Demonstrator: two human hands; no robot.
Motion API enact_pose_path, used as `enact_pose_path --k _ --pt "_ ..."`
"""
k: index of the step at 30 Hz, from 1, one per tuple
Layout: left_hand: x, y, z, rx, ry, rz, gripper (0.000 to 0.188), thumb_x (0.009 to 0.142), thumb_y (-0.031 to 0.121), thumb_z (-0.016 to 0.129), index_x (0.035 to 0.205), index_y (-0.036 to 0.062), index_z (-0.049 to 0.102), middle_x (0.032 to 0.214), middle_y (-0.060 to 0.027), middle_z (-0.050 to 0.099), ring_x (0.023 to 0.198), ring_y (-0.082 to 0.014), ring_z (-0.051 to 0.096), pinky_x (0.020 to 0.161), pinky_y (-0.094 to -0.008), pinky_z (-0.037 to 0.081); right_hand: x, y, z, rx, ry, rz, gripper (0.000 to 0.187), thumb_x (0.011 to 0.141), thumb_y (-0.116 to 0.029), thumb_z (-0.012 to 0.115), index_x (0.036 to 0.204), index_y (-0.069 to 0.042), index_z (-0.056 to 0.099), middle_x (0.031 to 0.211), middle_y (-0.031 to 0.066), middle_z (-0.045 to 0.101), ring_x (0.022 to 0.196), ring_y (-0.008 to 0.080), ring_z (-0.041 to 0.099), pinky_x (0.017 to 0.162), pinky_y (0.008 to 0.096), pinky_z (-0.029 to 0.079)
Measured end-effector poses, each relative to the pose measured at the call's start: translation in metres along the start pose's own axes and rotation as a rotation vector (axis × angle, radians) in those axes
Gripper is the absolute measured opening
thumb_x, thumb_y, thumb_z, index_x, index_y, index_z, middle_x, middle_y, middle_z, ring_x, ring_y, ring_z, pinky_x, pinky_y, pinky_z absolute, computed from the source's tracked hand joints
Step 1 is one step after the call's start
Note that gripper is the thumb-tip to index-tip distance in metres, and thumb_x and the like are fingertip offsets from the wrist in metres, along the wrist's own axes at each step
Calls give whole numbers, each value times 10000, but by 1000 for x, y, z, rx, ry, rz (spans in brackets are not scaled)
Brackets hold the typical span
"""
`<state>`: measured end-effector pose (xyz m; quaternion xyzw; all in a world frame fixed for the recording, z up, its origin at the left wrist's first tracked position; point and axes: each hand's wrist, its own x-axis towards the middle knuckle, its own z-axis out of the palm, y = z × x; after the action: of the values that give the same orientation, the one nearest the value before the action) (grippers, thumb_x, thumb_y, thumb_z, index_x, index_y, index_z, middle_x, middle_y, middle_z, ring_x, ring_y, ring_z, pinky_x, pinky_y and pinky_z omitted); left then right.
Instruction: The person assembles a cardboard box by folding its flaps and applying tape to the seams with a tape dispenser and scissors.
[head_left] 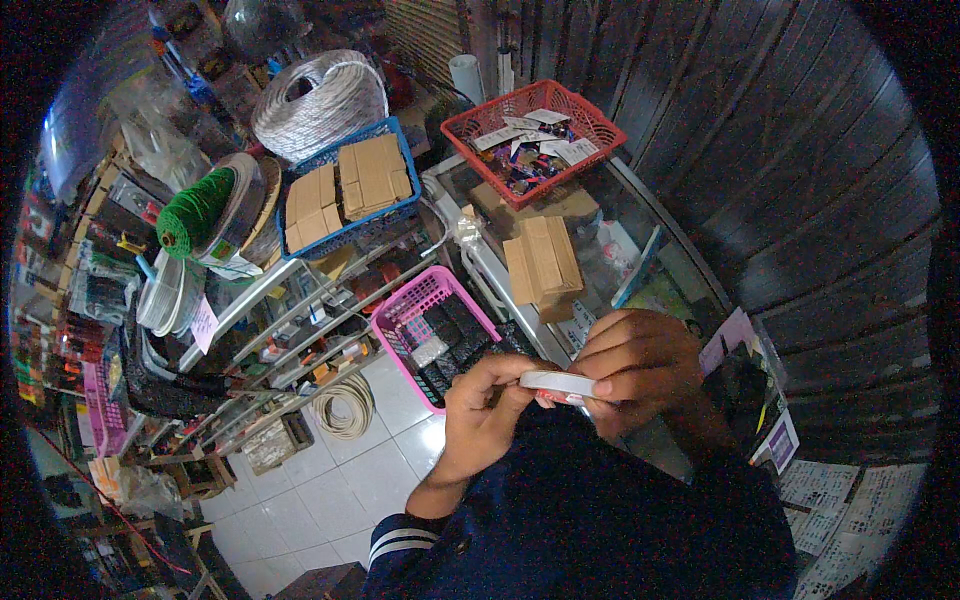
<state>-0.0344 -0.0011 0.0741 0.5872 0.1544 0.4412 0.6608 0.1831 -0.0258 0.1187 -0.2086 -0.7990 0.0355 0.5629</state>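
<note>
Close to my chest, both hands hold a narrow white roll of tape (pixel 560 382) with some red showing along its lower side. My left hand (pixel 478 415) pinches its left end between thumb and fingers. On the other end, the fingers of my right hand (pixel 643 368) are bent round the roll, and part of it is hidden there. A folded brown cardboard piece (pixel 543 265) lies just beyond my hands on the glass counter (pixel 670 215). Below and left of them is a pink basket (pixel 388 345) with black wrapped packages in it.
A red basket (pixel 517 195) of small packets and paper slips sits on the counter's far end. To the left, a blue basket (pixel 350 230) holds cardboard, near a big rope coil (pixel 320 105) and a green twine spool (pixel 200 215). A cable coil (pixel 343 408) lies on the tiled floor.
</note>
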Motion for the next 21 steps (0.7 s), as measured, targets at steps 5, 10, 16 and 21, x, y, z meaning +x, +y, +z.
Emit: enact_pose_path --k 5,10,16,21 --pt "-2 -1 1 -33 12 -11 175 1035 78 590 1158 -41 625 1027 -150 741 920 -186 714 849 -328 566 4 0 5 20 7 -40 232 769 -114 784 927 -76 618 804 73 691 679 218 669 608 373 580" --pt "-6 4 -4 65 4 -2 182 1037 94 594 1157 -38 628 1041 -157 744 938 -197 720 862 -334 567 0 -2 12 24 53 -14 165 772 -139 783 843 -77 647 811 66 687 683 224 663 610 371 574" --pt "-5 8 1 62 48 -57 311 1009 274 650 1100 -21 611 1024 -169 742 948 -230 724 847 -354 567 3 -5 10 21 24 15 174 783 -189 801 820 -81 669 830 59 695 699 231 662 629 374 574" --pt "-4 6 -2 25 -12 28 154 1031 68 593 1140 -38 614 1061 -186 744 955 -222 726 866 -354 575 -1 -2 12 63 52 -7 148 760 -150 798 818 -82 680 841 59 697 698 240 654 611 368 563"
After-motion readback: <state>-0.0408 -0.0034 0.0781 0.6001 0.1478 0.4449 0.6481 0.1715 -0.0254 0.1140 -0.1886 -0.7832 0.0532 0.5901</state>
